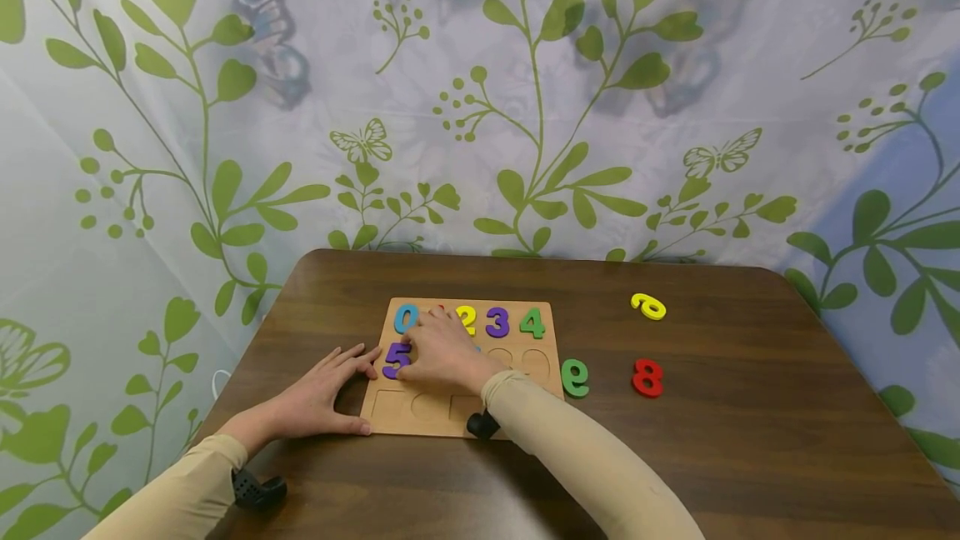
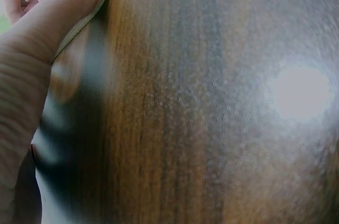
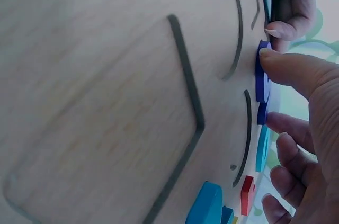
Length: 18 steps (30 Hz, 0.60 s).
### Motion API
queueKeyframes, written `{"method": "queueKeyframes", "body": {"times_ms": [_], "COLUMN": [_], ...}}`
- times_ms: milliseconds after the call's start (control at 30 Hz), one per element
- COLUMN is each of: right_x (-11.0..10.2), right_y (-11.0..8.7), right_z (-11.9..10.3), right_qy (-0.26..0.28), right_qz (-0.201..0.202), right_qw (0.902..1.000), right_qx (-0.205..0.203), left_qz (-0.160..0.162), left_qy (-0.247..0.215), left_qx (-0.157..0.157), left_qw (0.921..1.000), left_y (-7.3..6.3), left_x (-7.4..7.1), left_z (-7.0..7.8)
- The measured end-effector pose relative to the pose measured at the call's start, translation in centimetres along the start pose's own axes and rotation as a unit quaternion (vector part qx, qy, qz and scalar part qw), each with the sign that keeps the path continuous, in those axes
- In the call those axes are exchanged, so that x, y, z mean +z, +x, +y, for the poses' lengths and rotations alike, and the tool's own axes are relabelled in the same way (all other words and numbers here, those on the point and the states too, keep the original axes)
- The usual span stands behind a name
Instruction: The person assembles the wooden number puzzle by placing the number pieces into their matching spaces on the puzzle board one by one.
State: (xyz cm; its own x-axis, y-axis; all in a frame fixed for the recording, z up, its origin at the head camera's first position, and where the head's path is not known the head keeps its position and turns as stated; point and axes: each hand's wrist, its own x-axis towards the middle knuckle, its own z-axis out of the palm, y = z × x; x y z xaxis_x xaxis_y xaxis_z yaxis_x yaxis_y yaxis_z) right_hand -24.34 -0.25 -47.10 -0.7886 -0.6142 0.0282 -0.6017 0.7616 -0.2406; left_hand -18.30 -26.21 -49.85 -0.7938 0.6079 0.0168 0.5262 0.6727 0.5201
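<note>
A wooden number board (image 1: 431,425) lies on the table with colored number pieces in its top row. My right hand (image 1: 447,354) reaches over the board and pinches the purple number 5 (image 1: 396,362) at the left of the middle row. In the right wrist view the thumb (image 3: 296,71) presses one side of the purple piece (image 3: 261,78), with the index finger at its other end. My left hand (image 1: 318,397) rests at the board's left edge, fingers spread, its thumb at the near left corner. A blue piece (image 3: 205,204) stands up from the board, mostly hidden by the right hand in the head view.
A green number piece (image 1: 575,378) lies beside the board's right edge. Farther right are a red 8 (image 1: 647,378) and a yellow number piece (image 1: 648,307). The blue 0 (image 1: 406,318), yellow 2 (image 1: 467,319), purple 3 (image 1: 497,322) and green 4 (image 1: 532,323) line the top row.
</note>
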Motion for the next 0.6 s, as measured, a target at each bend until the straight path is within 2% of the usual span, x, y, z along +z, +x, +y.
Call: {"method": "queueKeyframes", "body": {"times_ms": [133,267,600], "right_x": [-0.6,-2.1,-5.3], "right_y": [-0.3,-1.0,-4.0], "right_z": [0.7,2.1,5.5], "right_qy": [0.016,0.033,0.073], "right_qz": [0.002,0.013,0.039], "right_qw": [0.9998,0.9992,0.9965], "right_qx": [0.009,0.015,0.003], "left_qz": [0.002,0.005,0.004], "left_qy": [0.0,0.0,-0.002], "left_qx": [0.002,0.003,-0.004], "left_qw": [1.0,1.0,1.0], "left_y": [0.0,-0.1,0.0], "left_x": [0.1,0.2,0.1], "left_z": [0.0,0.0,0.0]}}
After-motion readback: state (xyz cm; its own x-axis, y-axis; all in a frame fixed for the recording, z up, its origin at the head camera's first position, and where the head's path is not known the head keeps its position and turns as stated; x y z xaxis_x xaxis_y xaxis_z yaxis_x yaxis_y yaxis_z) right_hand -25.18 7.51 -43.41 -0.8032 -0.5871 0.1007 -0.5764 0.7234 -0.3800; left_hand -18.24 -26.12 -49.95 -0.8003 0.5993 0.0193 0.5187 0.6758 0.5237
